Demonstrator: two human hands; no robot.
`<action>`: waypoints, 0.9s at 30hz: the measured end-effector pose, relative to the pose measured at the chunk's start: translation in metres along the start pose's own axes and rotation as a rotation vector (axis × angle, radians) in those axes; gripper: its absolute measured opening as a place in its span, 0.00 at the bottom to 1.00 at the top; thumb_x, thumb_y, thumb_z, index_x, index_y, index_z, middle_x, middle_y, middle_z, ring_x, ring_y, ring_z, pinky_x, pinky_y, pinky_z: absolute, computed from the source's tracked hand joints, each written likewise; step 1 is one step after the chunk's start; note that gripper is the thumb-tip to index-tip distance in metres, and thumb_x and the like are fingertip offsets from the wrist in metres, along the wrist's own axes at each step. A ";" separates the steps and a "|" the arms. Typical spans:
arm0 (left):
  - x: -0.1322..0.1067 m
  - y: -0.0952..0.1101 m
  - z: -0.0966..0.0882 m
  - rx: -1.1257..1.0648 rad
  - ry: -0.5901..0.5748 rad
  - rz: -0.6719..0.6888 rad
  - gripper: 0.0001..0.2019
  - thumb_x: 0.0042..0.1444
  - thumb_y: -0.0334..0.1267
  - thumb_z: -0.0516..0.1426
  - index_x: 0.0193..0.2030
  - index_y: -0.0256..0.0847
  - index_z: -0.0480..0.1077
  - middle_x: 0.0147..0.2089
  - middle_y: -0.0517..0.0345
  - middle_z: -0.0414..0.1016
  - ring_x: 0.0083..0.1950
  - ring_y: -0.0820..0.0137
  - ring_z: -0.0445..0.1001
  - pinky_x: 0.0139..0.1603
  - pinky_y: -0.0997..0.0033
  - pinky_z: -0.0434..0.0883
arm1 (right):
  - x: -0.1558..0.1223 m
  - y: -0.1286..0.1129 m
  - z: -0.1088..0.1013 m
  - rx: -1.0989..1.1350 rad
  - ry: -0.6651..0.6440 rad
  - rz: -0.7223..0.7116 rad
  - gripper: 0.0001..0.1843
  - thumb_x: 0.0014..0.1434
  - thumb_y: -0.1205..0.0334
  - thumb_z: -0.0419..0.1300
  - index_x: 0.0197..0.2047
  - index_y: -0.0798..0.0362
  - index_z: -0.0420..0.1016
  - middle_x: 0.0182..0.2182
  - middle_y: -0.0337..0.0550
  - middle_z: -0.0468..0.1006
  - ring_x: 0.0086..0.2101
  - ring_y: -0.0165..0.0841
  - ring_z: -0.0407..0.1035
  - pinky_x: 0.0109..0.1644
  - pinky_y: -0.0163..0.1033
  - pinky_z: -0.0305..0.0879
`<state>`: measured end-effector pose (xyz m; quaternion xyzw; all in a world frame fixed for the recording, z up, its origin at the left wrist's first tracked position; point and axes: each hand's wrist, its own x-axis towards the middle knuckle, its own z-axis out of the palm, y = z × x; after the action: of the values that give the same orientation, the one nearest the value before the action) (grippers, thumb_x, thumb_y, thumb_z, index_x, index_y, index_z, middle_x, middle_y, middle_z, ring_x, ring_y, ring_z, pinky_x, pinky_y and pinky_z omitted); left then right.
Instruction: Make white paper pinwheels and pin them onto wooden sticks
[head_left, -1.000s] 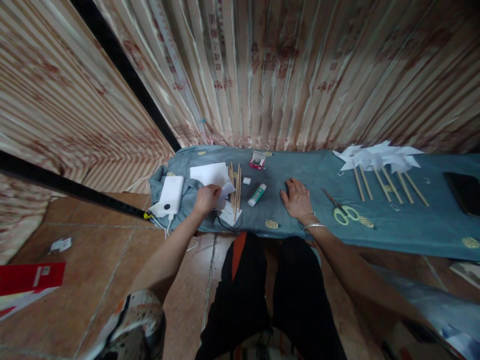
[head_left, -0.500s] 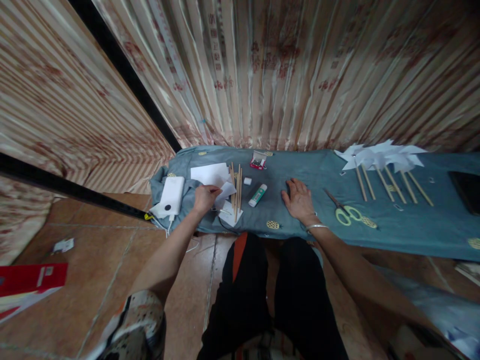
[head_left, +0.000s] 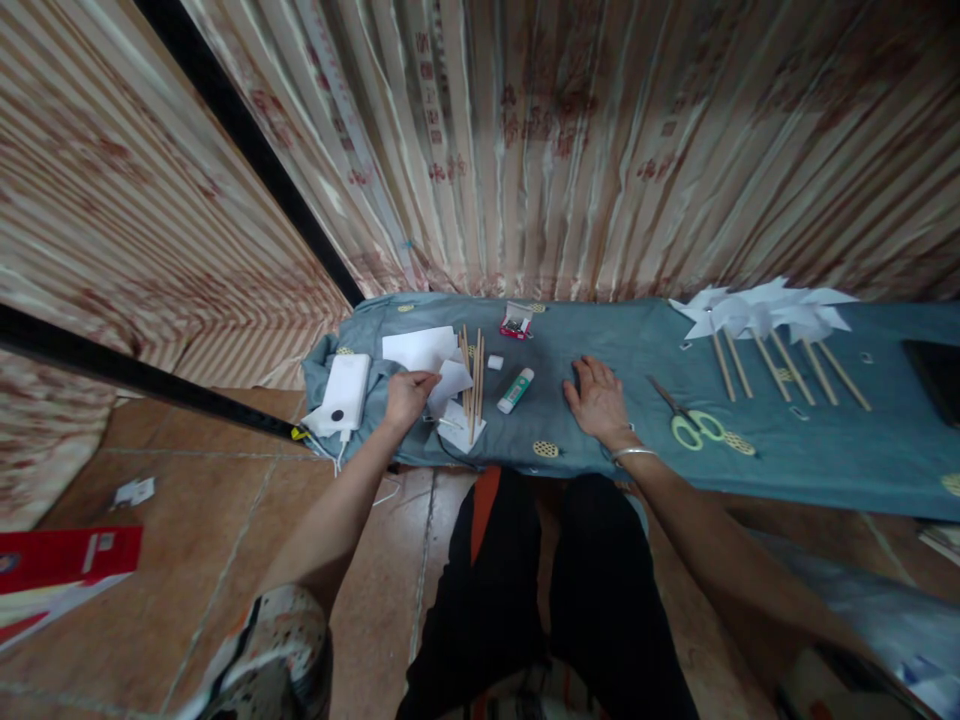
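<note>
My left hand (head_left: 409, 398) pinches the edge of a small white paper piece (head_left: 453, 379), held just left of several thin wooden sticks (head_left: 478, 385). Behind it lies a larger white sheet (head_left: 420, 347), and another small paper (head_left: 463, 428) lies in front under the stick ends. My right hand (head_left: 598, 400) rests palm down on the blue-grey cloth (head_left: 559, 345) with fingers spread, holding nothing. Between the hands are an uncapped glue stick (head_left: 516, 390) and its white cap (head_left: 495, 362). Scissors with pale green handles (head_left: 696, 429) lie right of my right hand.
White paper pinwheels (head_left: 765, 308) on wooden sticks lie at the right, with a dark flat object (head_left: 934, 375) beyond. A small red box (head_left: 516, 321) sits at the back. A white power bank (head_left: 346, 390) with a cable stands at the left. A curtain (head_left: 525, 150) hangs behind.
The small paper in my left hand has tilted and shifted slightly left. My right hand stays where it was on the cloth.
</note>
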<state>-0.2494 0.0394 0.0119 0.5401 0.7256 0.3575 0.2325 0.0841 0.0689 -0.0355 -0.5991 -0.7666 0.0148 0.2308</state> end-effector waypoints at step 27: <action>-0.104 0.123 0.144 0.158 -0.310 0.917 0.09 0.65 0.35 0.55 0.43 0.38 0.77 0.42 0.50 0.82 0.45 0.64 0.80 0.50 0.63 0.76 | -0.049 0.071 -0.071 0.607 0.089 0.118 0.23 0.50 0.71 0.50 0.46 0.49 0.77 0.52 0.46 0.79 0.55 0.41 0.71 0.62 0.53 0.64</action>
<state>-0.0374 -0.0015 0.0099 0.8668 0.3948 0.2822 0.1146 0.1836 0.0257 -0.0091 -0.5463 -0.6801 0.2303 0.4313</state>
